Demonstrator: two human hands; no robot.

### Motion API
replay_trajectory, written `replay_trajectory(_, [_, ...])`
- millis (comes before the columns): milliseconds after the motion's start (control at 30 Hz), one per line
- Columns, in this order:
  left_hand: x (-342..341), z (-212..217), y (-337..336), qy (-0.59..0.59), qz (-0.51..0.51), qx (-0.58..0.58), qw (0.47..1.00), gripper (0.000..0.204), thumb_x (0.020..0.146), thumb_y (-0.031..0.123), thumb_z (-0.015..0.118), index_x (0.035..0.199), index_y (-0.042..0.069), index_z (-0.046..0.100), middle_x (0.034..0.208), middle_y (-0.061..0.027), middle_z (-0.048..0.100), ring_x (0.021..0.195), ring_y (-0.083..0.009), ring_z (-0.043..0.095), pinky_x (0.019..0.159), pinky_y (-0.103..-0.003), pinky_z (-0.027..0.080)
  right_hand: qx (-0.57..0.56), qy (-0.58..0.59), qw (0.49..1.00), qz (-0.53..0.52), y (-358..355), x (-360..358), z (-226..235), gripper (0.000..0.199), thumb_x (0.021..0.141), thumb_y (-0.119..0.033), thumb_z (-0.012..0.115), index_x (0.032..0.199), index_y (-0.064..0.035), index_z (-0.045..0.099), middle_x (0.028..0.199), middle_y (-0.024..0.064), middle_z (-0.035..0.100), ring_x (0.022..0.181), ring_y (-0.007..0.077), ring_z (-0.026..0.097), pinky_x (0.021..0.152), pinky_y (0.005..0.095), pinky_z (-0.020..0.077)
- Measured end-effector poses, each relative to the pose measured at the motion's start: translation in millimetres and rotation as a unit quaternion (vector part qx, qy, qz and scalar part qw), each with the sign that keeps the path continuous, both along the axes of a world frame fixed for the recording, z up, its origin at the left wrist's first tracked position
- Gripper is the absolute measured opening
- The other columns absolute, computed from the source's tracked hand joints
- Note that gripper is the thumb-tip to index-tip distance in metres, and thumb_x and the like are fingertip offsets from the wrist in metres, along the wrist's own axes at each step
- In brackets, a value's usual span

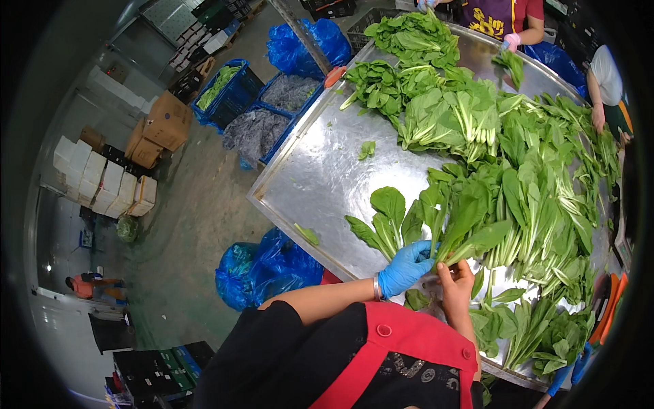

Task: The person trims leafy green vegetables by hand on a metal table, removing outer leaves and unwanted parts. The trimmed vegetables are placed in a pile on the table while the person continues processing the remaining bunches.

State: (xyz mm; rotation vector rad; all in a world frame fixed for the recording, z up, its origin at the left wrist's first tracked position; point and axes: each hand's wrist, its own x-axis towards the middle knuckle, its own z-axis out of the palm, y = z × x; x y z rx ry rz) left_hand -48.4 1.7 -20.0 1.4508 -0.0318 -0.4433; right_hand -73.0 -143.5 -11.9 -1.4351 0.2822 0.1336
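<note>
My left hand [407, 269], in a blue glove, is closed around the stems of some leafy greens [389, 208] over the near part of the metal table. Beside it, my bare right hand [456, 285] pinches the base of a leafy green stalk [477, 240], whose broad leaves point up and to the right. The two hands almost touch. A large heap of the same greens [531, 198] covers the table's right side, with more bunches [449, 116] toward the far end. A loose leaf [417, 300] lies just below my hands.
The metal table [320, 198] has a raised rim. Blue bags [269, 269] stand on the floor at its left, and lined crates [289, 92] stand farther off. Across the table, a person's gloved hand [511, 42] holds greens. Another person's arm [597, 112] is at the right edge. Orange-handled tools [610, 310] are at right.
</note>
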Motion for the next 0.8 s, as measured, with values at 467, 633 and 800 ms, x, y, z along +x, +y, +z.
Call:
replay_trajectory(467, [1, 5, -3, 0.159, 0.039, -0.028, 0.986, 0.033, 0.083, 0.001, 0.05, 0.116, 0.003, 0.053, 0.084, -0.0023, 0.06, 0.064, -0.0061, 0.05, 0.053, -0.019, 0.043, 0.118, 0.099, 0.988, -0.02, -9, -2, -19, 0.022, 0.081, -0.008, 0.057, 0.103, -0.0041, 0.056, 0.076, -0.0012, 0.058, 0.06, 0.0038, 0.05, 0.051, 0.0193, 0.0431])
replay_trajectory(633, [2, 6, -2, 0.151, 0.021, -0.024, 0.988, 0.032, 0.085, 0.003, 0.048, 0.116, 0.001, 0.052, 0.082, -0.004, 0.06, 0.062, -0.0074, 0.051, 0.055, -0.02, 0.045, 0.135, 0.088, 0.987, -0.03, -8, -5, -17, 0.02, 0.081, -0.006, 0.057, 0.101, -0.0038, 0.057, 0.075, -0.0014, 0.058, 0.061, 0.0031, 0.05, 0.052, 0.0187, 0.0431])
replay_trajectory(800, [0, 8, -3, 0.136, 0.03, -0.024, 0.99, 0.032, 0.083, 0.002, 0.053, 0.114, 0.002, 0.054, 0.084, -0.0007, 0.06, 0.066, -0.0049, 0.051, 0.056, -0.018, 0.043, 0.128, 0.076, 0.988, -0.037, -7, -8, -22, 0.018, 0.082, -0.005, 0.056, 0.1, -0.0025, 0.056, 0.074, -0.0011, 0.058, 0.062, 0.0039, 0.051, 0.052, 0.0188, 0.0432])
